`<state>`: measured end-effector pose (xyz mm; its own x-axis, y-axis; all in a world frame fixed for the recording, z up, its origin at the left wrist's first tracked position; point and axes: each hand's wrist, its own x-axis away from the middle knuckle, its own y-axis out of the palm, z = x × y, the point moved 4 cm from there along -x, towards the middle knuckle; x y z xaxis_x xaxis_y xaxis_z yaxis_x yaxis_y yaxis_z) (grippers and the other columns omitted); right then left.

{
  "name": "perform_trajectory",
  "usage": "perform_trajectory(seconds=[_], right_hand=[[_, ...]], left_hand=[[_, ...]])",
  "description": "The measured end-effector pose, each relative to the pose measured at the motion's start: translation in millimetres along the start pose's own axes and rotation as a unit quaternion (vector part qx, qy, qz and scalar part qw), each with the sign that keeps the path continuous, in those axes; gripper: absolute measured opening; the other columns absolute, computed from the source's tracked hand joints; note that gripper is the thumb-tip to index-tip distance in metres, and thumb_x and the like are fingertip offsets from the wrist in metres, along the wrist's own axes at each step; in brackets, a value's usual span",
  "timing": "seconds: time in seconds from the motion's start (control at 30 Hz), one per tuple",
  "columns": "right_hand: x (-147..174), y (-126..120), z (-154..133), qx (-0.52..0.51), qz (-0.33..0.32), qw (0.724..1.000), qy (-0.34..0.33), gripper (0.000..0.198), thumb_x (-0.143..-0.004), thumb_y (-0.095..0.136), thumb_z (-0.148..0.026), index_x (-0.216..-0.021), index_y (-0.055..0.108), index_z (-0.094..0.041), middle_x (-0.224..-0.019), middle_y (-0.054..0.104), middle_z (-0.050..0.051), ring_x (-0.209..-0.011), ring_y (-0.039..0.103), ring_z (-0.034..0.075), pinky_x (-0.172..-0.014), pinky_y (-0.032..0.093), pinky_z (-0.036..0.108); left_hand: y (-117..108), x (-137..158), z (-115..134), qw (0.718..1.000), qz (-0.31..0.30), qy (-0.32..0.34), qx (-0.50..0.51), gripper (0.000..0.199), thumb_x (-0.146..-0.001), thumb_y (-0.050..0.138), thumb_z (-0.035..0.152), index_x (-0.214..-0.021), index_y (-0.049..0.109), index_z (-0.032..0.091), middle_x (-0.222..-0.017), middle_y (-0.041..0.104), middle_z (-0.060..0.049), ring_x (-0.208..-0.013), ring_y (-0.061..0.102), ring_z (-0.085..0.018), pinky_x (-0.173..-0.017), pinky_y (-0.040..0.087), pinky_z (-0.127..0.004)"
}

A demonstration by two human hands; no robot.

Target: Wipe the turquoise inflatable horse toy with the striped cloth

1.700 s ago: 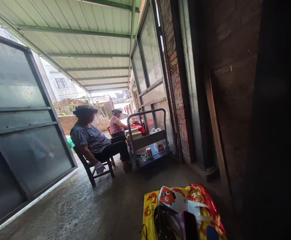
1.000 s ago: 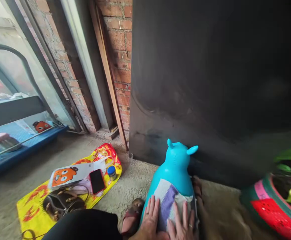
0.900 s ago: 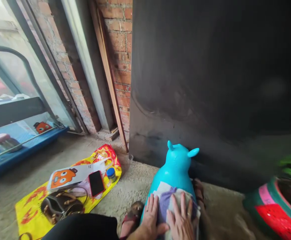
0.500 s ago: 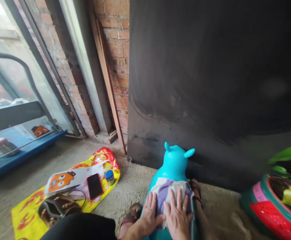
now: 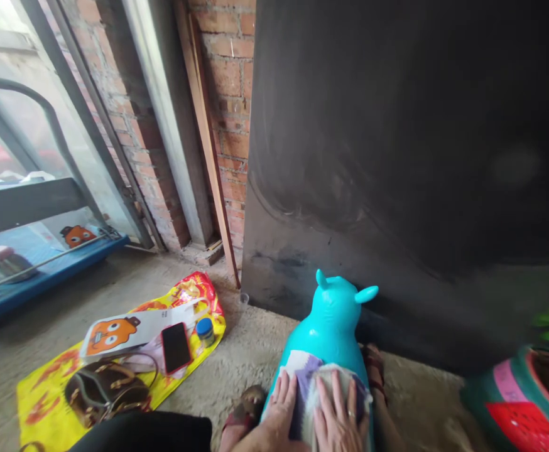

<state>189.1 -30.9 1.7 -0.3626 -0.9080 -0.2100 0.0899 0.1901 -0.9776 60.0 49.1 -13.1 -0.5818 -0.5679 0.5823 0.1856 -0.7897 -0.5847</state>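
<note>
A turquoise inflatable animal toy with two small ears stands on the concrete floor in front of me. A white and purple cloth lies over its back. My left hand presses flat on the left part of the cloth, fingers spread. Beside it my right hand, with a ring on one finger, lies flat on the cloth. Both palms rest on the cloth rather than gripping it.
To the left, a yellow and red bag lies flat with a phone, a brown handbag, a small blue-capped jar and an orange-faced box. A dark panel leans on the brick wall. A blue cart stands left; a watermelon-painted planter right.
The view swung from other seated people down the passage to the toy at my feet. Since then both hands have rubbed the cloth back and forth over the toy's back, bunching it slightly.
</note>
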Motion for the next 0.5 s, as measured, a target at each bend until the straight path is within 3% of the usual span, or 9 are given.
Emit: perform_trajectory(seconds=[0.13, 0.23, 0.37, 0.43, 0.5], right_hand=[[-52.7, -0.8, -6.6, -0.041, -0.059, 0.997, -0.001, 0.050, -0.094, 0.029, -0.038, -0.144, 0.027, -0.044, -0.158, 0.020, -0.004, -0.146, 0.007, 0.041, -0.102, 0.024, 0.078], [-72.2, -1.4, -6.7, -0.058, -0.093, 0.994, 0.011, 0.051, -0.094, 0.027, -0.039, -0.145, 0.024, -0.044, -0.159, 0.014, -0.006, -0.146, -0.001, 0.040, -0.104, 0.016, 0.079], [-56.4, 2.8, -10.0, -0.058, -0.098, 0.993, 0.034, 0.051, -0.094, 0.028, -0.039, -0.145, 0.028, -0.040, -0.158, 0.018, -0.004, -0.146, 0.008, 0.041, -0.103, 0.019, 0.080], [-29.6, 7.5, -14.9, -0.038, -0.043, 0.998, 0.036, 0.051, -0.092, 0.031, -0.037, -0.143, 0.036, -0.038, -0.156, 0.026, -0.001, -0.143, 0.020, 0.042, -0.098, 0.023, 0.082], [5.2, 11.1, -19.9, -0.016, 0.060, 0.998, 0.020, 0.048, -0.090, 0.039, -0.036, -0.137, 0.047, -0.035, -0.149, 0.040, 0.004, -0.136, 0.035, 0.044, -0.095, 0.026, 0.082]], left_hand=[[-25.4, -35.0, -8.8, 0.992, 0.027, 0.054, 0.108, 0.137, -0.054, 0.073, 0.057, -0.146, -0.008, -0.003, -0.155, -0.018, -0.024, -0.145, -0.018, -0.029, -0.123, 0.003, -0.041], [-38.7, -48.6, -10.4, 0.991, 0.024, 0.058, 0.115, 0.139, -0.054, 0.072, 0.060, -0.146, -0.009, -0.004, -0.156, -0.017, -0.024, -0.146, -0.016, -0.029, -0.123, 0.002, -0.038], [-37.5, -34.4, -7.0, 0.992, 0.024, 0.068, 0.101, 0.136, -0.058, 0.070, 0.061, -0.146, -0.009, -0.006, -0.155, -0.019, -0.025, -0.145, -0.018, -0.030, -0.123, 0.001, -0.038], [-28.9, -16.8, -7.5, 0.995, 0.000, 0.061, 0.075, 0.137, -0.056, 0.073, 0.060, -0.147, -0.008, -0.003, -0.156, -0.017, -0.024, -0.146, -0.016, -0.029, -0.123, 0.003, -0.037], [-16.1, 1.1, -9.8, 0.998, -0.039, 0.036, 0.024, 0.142, -0.050, 0.077, 0.058, -0.147, -0.008, -0.001, -0.157, -0.015, -0.023, -0.147, -0.011, -0.030, -0.123, 0.008, -0.036]])
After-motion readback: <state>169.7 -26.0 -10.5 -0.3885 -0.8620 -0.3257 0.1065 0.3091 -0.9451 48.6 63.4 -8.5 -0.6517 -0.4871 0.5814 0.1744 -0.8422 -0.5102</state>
